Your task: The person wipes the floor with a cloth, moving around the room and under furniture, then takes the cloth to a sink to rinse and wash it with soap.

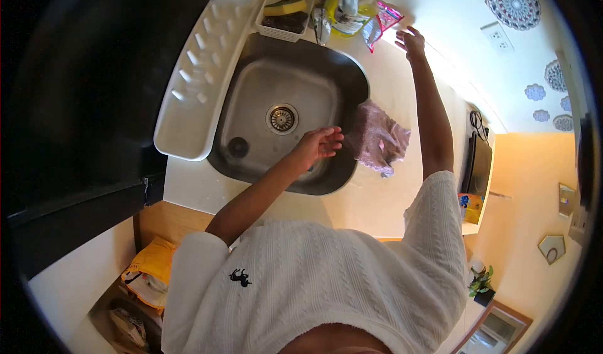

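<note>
Over the near right part of the steel sink [251,106], my left hand [319,147] hovers with loosely bent fingers and nothing in them. A mauve cloth [382,137] lies crumpled just right of that hand, partly over the sink's right rim and partly on the counter. My right hand [411,43] is stretched out to the far right of the counter, its fingers apart and empty. Close to its left stands a pink-edged plastic packet [382,24], with a small gap between them. Beside the packet is a bottle of yellow liquid [347,24].
A white basket [282,31] behind the sink holds a yellow-green sponge [284,7] and a dark scrubber. Along the sink's left side runs a white dish rack [188,125]. A black drain plug [238,147] lies in the basin. A wall outlet [497,38] is at upper right.
</note>
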